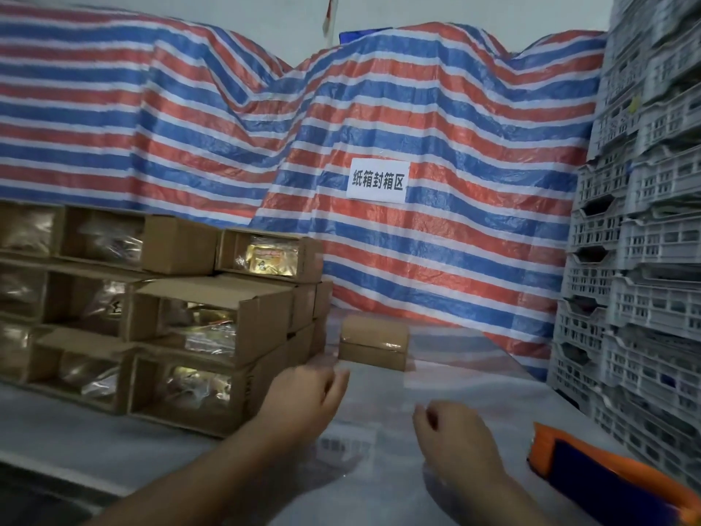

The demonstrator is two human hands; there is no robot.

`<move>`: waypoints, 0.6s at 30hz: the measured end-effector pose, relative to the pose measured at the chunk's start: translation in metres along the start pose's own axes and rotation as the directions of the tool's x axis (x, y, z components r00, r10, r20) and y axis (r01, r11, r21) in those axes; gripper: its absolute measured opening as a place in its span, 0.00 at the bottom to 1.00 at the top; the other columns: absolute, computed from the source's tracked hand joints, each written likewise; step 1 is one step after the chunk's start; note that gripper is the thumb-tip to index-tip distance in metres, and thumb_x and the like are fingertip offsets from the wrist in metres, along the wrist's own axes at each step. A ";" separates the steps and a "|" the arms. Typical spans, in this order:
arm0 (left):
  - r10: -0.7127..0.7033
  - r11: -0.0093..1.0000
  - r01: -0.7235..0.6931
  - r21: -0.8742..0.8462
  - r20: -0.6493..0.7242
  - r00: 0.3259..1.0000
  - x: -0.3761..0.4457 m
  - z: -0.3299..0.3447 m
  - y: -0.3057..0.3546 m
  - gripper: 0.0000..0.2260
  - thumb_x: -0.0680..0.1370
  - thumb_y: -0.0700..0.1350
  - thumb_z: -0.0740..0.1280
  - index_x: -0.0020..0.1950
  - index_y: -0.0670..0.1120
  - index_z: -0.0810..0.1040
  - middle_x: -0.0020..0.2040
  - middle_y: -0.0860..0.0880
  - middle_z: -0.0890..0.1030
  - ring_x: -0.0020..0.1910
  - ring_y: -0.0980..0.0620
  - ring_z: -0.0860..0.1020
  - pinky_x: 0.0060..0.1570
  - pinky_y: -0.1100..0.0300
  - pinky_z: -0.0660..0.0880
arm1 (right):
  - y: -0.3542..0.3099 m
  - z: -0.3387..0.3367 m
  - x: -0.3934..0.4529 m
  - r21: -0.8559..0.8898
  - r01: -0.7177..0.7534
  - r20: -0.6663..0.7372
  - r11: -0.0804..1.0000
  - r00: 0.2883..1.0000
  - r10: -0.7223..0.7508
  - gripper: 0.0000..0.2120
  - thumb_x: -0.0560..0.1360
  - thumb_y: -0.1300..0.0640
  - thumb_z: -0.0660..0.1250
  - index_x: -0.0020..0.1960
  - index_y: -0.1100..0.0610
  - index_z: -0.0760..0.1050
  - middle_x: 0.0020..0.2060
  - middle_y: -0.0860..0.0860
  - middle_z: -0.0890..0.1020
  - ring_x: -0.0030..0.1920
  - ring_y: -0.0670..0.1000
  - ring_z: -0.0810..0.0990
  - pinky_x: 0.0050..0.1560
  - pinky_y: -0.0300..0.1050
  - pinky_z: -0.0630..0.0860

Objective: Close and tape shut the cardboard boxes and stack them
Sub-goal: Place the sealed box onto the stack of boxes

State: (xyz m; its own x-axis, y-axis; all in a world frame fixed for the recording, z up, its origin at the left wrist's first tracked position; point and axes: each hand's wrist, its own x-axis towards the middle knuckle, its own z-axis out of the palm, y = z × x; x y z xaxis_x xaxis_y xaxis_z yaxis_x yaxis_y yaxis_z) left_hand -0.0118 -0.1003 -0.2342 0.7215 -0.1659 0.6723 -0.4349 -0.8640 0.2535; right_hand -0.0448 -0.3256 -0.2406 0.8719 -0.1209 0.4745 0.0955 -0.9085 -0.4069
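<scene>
Taped box (373,342) sits just right of the open-box stack (182,320); I see left hand (303,398) and right hand (453,436) before it, fingers loosely curled, holding nothing.

open boxes (159,309) stacked in three tiers, left half of frame, brown cardboard lying on their sides with open faces toward camera, shiny packets visible inside. Top tier: one box (267,256) at right end of the stack shows a gold packet. Single taped box (373,343) sits alone at frame centre on the tabletop, closed, clear tape across its seam, just right of the stack
</scene>
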 end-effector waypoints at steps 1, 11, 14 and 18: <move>0.001 0.999 -0.002 0.032 0.010 1.000 -0.007 0.004 -0.010 0.25 0.82 0.62 0.48 0.39 0.49 0.76 0.33 0.50 0.78 0.32 0.55 0.76 0.37 0.55 0.75 | 0.005 0.004 -0.004 -0.084 0.018 0.004 0.996 1.000 -0.017 0.21 0.81 0.42 0.57 0.36 0.52 0.75 0.35 0.46 0.79 0.38 0.42 0.77 0.37 0.39 0.70; 0.020 0.997 -0.026 -0.076 -0.073 0.997 -0.021 0.012 -0.037 0.23 0.82 0.57 0.53 0.31 0.47 0.65 0.30 0.46 0.74 0.33 0.48 0.75 0.36 0.51 0.67 | 0.022 0.012 0.005 -0.048 0.008 0.036 0.999 0.999 -0.006 0.18 0.80 0.48 0.62 0.35 0.54 0.77 0.38 0.48 0.81 0.41 0.43 0.78 0.45 0.39 0.72; 0.040 0.996 -0.049 -0.071 -0.114 0.993 -0.023 0.013 -0.036 0.22 0.82 0.57 0.52 0.32 0.46 0.67 0.29 0.48 0.72 0.31 0.49 0.74 0.35 0.51 0.69 | 0.024 0.016 0.003 -0.026 -0.026 0.051 0.999 0.998 0.027 0.19 0.79 0.49 0.62 0.32 0.57 0.71 0.32 0.51 0.77 0.38 0.47 0.77 0.42 0.43 0.73; 0.039 0.989 -0.068 -0.128 -0.217 0.975 -0.023 0.004 -0.033 0.21 0.82 0.54 0.53 0.33 0.47 0.70 0.28 0.50 0.71 0.28 0.51 0.72 0.31 0.54 0.68 | 0.020 0.014 0.002 -0.067 0.026 0.027 0.997 0.999 -0.024 0.19 0.79 0.46 0.61 0.35 0.56 0.73 0.36 0.48 0.79 0.41 0.44 0.79 0.46 0.39 0.74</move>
State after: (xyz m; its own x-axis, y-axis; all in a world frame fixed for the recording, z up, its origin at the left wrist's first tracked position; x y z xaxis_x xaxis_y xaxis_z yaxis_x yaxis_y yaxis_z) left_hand -0.0120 -0.0699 -0.2612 0.5701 -0.0924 0.8163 -0.5482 -0.7829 0.2942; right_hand -0.0349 -0.3388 -0.2589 0.8818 -0.0880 0.4634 0.0859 -0.9361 -0.3411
